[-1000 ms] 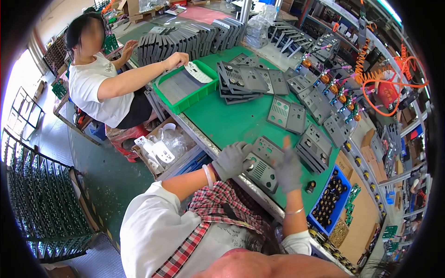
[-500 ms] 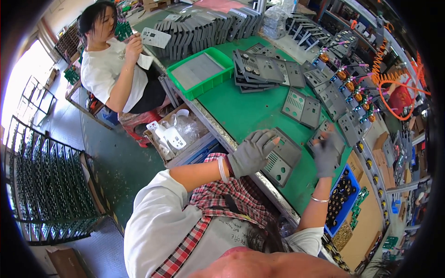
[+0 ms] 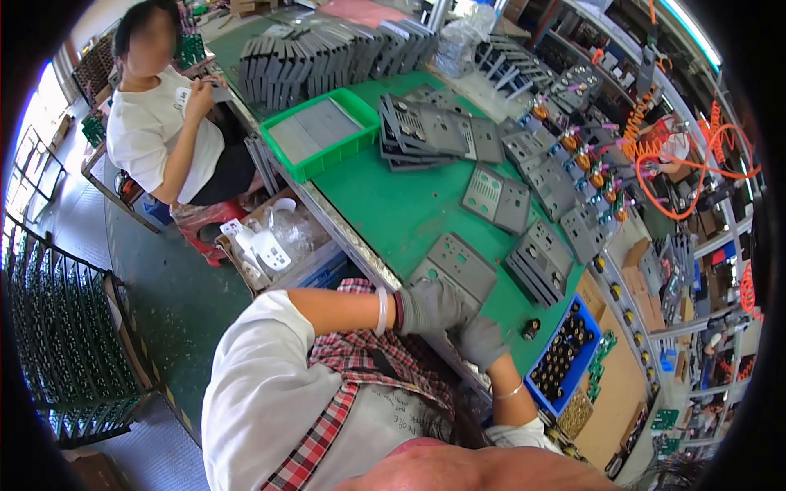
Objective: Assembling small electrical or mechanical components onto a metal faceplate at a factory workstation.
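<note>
Green tabletop: both grips curl against a grey panel.

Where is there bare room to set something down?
Widest: the middle of the green tabletop, bordered by the green tray, the slanted panel pile and the panel beside the left hand. A narrower strip separates that panel from the stack to its right, near a loose dark part. It is crowded along the far side, with upright panels, and the right edge.

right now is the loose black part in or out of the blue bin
Out: the black part lies on the green table, beside the blue bin and apart from the right hand.
</note>
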Demonstrator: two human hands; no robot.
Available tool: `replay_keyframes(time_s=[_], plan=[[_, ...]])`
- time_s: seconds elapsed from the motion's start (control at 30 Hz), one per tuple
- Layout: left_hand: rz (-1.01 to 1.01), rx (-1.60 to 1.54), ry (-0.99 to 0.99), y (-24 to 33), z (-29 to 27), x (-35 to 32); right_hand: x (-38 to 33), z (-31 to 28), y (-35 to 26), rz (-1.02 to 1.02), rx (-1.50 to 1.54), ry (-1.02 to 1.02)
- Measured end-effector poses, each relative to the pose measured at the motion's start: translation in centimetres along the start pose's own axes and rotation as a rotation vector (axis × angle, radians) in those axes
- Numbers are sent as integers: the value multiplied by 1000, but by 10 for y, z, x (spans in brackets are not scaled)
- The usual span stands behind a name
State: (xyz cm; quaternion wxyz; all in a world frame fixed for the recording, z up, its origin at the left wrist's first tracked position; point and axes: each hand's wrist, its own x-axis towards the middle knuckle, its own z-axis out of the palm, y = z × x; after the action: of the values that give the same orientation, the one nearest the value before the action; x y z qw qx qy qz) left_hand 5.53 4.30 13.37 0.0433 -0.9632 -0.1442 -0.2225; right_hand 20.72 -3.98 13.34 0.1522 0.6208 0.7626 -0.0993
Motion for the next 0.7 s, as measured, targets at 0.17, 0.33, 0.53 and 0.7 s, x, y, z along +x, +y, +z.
replay_keyframes(time_s=[0.17,0.33,0.53,0.7], plan=[[-24,-51,-93,4,7,-7,-10,-25,-13,-32,232,189],[-232,-222,351,-14,-1,3,-28,-39,5,-88,1349,264],[-264,-388,-159,1,26,-22,-8,-25,-17,-381,1247,227],[-208,-234,-224,-2,8,-24,0,-28,-24,-354,1271,275]])
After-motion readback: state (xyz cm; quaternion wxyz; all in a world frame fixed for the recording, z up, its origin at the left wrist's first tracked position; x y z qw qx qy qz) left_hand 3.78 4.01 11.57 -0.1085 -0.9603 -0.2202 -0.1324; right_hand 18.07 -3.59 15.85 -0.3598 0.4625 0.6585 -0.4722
